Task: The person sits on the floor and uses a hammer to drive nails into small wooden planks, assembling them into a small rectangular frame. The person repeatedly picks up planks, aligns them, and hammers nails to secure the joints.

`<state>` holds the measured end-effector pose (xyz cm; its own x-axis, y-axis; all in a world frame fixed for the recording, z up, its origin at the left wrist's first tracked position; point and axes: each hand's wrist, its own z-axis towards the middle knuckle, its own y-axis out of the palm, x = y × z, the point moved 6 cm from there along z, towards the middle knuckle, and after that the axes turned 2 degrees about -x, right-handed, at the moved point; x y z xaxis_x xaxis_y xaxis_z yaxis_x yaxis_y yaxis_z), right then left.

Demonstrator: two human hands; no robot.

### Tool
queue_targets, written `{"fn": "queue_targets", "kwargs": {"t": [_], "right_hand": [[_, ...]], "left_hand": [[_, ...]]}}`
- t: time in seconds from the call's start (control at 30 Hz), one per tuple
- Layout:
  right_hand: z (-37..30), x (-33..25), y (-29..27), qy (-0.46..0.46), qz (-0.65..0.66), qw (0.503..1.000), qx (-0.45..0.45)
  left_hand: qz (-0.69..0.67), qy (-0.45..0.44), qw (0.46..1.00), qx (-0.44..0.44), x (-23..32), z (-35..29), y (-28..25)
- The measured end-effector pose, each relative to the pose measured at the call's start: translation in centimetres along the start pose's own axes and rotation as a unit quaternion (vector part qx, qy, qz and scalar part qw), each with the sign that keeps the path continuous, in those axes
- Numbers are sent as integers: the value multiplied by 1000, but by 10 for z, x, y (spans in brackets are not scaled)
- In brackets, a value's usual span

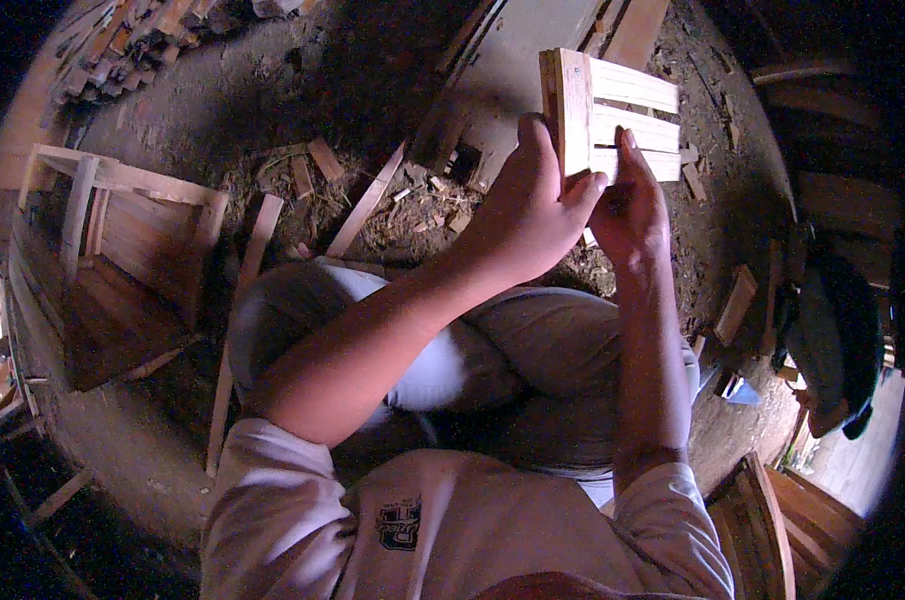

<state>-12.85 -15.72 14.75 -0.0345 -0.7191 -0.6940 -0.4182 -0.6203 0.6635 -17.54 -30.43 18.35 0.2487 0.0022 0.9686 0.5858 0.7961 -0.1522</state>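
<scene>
Above my crossed legs I hold up a small slatted wooden panel [576, 115]. It is pale wood, with three slats running right from a thicker upright end piece. My left hand [523, 215] grips the lower part of that end piece, its thumb up along the outer side. My right hand [635, 212] closes on the panel's lower edge, with a finger reaching over the bottom slat. The far fingers of both hands are partly hidden.
An open wooden crate [148, 235] stands at left, beside a long wood strip [243, 320]. Wide boards [533, 50] lie ahead, and a woodpile [153, 40] far left. Offcuts and shavings litter the dirt floor. A curved wooden piece [763, 520] is at lower right.
</scene>
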Motion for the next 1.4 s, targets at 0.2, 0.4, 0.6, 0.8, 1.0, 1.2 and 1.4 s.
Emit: {"fn": "queue_targets", "kwargs": {"t": [0.2,0.4,0.6,0.8,1.0,1.2,1.4], "right_hand": [[-6,14,17,43,10,999,2],[-3,12,6,61,-17,997,46],[-11,11,11,56,-22,995,75],[-4,1,-6,11,0,998,55],[-4,-18,-7,-71,62,984,150],[-7,-53,-23,-118,-57,974,186],[-2,-76,20,-220,-292,926,94]], "left_hand": [[-37,68,996,47,18,1,-10],[-36,68,997,24,23,-6,-3],[-15,94,994,51,21,-7,-4],[17,39,999,21,22,-8,-5],[-12,40,998,-42,-3,-19,23],[94,-212,942,-244,-32,-15,0],[162,-54,981,-95,-29,54,-77]]}}
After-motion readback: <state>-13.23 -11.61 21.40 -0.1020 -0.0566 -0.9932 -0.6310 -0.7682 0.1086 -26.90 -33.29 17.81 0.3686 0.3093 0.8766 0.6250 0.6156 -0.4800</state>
